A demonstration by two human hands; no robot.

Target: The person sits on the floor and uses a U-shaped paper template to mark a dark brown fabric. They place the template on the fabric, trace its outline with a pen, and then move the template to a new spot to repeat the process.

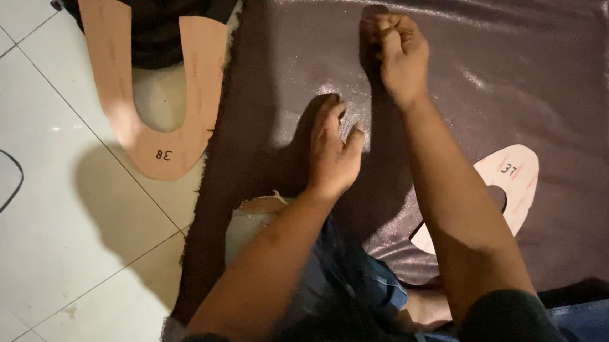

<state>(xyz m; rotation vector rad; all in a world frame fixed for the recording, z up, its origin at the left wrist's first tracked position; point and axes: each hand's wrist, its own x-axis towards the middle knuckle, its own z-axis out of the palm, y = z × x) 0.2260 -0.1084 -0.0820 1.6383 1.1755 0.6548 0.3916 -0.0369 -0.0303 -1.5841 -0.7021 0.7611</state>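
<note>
A large sheet of dark, shiny leather (540, 73) lies spread over the floor. My left hand (334, 155) rests palm down on it near the middle, fingers slightly apart, holding nothing. Farther away, my right hand (400, 53) sits on the leather with its fingers curled tight. Whether anything is inside the fist is hidden. A tan U-shaped cardboard pattern (197, 78) lies to the left, half on the tiles and half on a dark cloth. A second, smaller tan pattern (515, 178) lies on the leather at the right, partly covered by my right forearm.
White floor tiles (63, 247) fill the left side, with a black curved line (10, 186) drawn at the far left. A dark cloth (151, 10) lies at the top left. My legs in blue jeans (354, 274) and a bare foot (427, 308) are at the bottom.
</note>
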